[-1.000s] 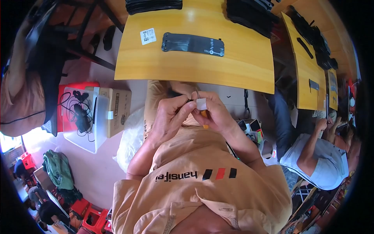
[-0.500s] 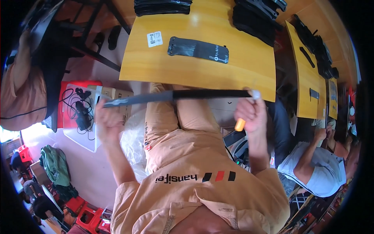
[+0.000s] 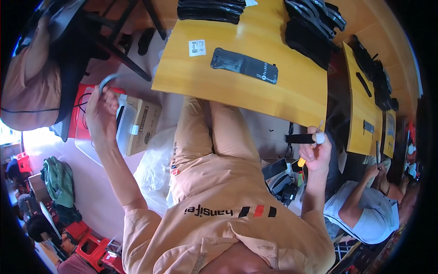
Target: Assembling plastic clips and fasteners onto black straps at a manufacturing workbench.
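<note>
Beside yellow table [image 3: 237,91], black strap [image 3: 299,138] (short, flat)

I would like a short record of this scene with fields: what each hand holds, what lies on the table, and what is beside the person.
left hand: raised out to the side, holding a thin grey curved piece
right hand: holding a short black strap; an orange bit shows below the fist
table: yellow wood, with a flat black strap and a white label
far edge: stacks of black straps
left of person: cardboard box
right: another person seated
</note>
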A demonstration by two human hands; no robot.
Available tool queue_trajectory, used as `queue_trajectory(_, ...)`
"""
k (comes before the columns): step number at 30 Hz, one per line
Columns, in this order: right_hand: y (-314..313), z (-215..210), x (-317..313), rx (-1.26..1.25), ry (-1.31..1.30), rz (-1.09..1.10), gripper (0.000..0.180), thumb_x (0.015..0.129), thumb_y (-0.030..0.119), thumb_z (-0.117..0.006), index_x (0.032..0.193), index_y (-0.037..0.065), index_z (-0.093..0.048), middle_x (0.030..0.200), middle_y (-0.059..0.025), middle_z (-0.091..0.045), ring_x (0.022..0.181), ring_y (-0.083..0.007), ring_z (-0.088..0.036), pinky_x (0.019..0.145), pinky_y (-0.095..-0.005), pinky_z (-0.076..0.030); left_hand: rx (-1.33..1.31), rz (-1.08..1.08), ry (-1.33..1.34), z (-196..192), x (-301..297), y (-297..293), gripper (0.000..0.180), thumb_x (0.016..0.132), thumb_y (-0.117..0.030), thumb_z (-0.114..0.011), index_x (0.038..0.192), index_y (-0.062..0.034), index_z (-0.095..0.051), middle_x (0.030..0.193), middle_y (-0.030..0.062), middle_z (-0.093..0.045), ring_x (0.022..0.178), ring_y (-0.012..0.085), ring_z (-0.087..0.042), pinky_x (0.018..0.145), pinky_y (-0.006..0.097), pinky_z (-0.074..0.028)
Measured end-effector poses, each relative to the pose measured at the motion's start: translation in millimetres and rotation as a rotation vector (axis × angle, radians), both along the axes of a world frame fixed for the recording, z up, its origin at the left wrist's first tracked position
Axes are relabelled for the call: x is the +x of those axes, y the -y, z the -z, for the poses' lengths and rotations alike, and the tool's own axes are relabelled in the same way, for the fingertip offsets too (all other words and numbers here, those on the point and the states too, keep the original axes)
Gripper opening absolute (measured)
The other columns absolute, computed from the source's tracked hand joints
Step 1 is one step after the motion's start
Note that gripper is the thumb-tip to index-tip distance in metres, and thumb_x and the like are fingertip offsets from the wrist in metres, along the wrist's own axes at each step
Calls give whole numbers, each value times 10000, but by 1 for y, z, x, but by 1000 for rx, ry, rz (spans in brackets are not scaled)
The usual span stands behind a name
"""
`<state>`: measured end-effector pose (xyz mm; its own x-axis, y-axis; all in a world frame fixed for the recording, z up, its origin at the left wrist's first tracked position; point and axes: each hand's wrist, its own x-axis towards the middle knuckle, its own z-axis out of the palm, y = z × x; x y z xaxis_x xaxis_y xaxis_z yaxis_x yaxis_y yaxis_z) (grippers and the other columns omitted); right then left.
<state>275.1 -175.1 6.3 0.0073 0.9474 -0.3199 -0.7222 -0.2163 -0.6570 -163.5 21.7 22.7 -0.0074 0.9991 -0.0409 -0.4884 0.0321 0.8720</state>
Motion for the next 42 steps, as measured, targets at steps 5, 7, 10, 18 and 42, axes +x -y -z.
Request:
queue_trajectory(5,-1,2,-7,9,43,2,223,796,160,-485,602,79,-413,426,-62,-419,282,-94,-321,285,-202,-233,72,83,-71,1,42,-31,225,876,-186,-514,996,1,-553,788,60,-601,668,100,-581,584,181,-477)
queue_trajectory(7,-1,7,-8,-7,36,-4,222,795,156,-484,600,76,-414,422,-62,-416,283,-95,-320,286,-203,-234,-6,85,-46,17,60,-35,220,866,-180,-519,982,5,-550,775,58,-601,625,100,-583,552,179,-483)
queue_trajectory(10,0,17,-8,-59,22,8,219,790,155,-490,599,67,-427,418,-62,-421,282,-98,-316,292,-204,-239,-117,101,-53,68,77,-36,180,886,-167,-460,913,-12,-548,746,66,-607,589,99,-579,504,188,-477)
queue_trajectory(18,3,30,-7,-139,85,10,207,773,161,-506,597,68,-449,434,-37,-427,290,-89,-352,300,-203,-255,-337,89,-414,115,97,-15,183,906,-183,-428,926,-22,-515,621,68,-584,456,105,-530,397,187,-412)
queue_trajectory(42,-24,-13,-70,855,1575,-750,152,633,138,-615,642,90,-471,594,-33,-451,486,-176,-518,394,-288,-395,-800,1063,234,87,186,124,482,932,-425,-323,874,-14,-567,591,11,-510,416,53,-378,387,169,-285)
